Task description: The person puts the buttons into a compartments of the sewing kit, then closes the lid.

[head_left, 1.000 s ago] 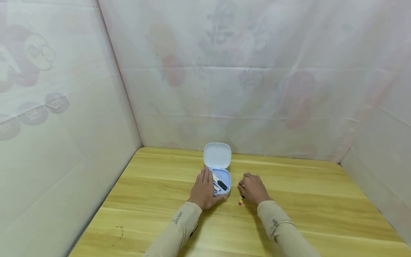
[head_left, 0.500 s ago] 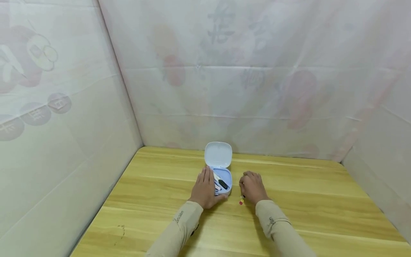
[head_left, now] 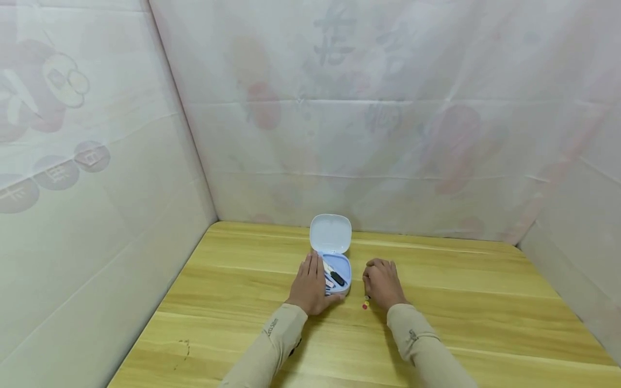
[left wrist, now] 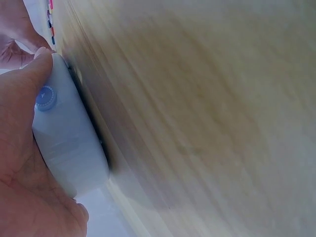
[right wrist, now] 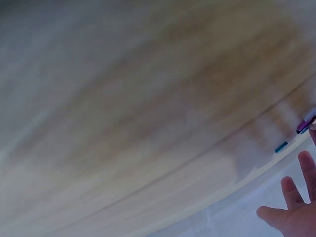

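An open sewing-kit box (head_left: 348, 283) stands near the back of the table, pale blue inside, its white lid (head_left: 330, 233) raised. In it lie dark-handled small scissors (head_left: 336, 277) and other small items. My left hand (head_left: 309, 284) grips the box's near left side; the left wrist view shows the thumb along its front by a round blue catch (left wrist: 46, 98). To the right, my right hand (head_left: 382, 281) bends over small round button-like pieces (head_left: 365, 305). The right wrist view has a fingertip at purple and blue pieces (right wrist: 302, 126); the pinching fingers are mostly cut off. A teal piece (right wrist: 281, 147) lies apart.
The wooden table (head_left: 466, 312) runs to pale printed cloth walls (head_left: 388, 134) at the back and both sides. Dark marks (head_left: 186, 345) show on its left front part. A row of coloured pieces (left wrist: 50, 22) stands past the box in the left wrist view.
The right hand has drawn in slightly, its fingers more bent over the small pieces. The left hand stays on the box. The whole head view has shifted a little.
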Motion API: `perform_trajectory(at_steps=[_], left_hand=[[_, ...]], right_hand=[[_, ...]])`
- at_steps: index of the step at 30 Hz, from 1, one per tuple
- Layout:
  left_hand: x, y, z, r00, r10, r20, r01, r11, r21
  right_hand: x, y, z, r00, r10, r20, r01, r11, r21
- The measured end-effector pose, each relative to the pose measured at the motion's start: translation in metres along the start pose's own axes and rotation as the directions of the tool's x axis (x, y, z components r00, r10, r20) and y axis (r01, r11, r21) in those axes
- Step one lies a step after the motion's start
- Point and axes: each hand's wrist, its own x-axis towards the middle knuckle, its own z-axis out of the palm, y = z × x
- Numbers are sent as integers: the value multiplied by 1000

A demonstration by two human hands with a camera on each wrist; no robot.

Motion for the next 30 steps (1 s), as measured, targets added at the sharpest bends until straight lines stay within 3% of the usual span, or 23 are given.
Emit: perform_trajectory(at_steps=[9,16,25,30], left_hand=[[1,-3,-2,1000,-6,-5,6,1000,0],[2,-2,1,1000,-18,14,18,1000,-12],[4,0,8,1000,-6,-17,7,1000,14],[1,4,4,1000,-11,3,11,1000,-2]], right_hand=[[6,-2,-3,1000,-17,16,17,1000,-13],[10,-3,-7,997,-3,75,5,1000,-26],[25,-17,-10,987,-137,-87,134,990,-34],[32,-27,-8,986,-118,-114,119,993,4]])
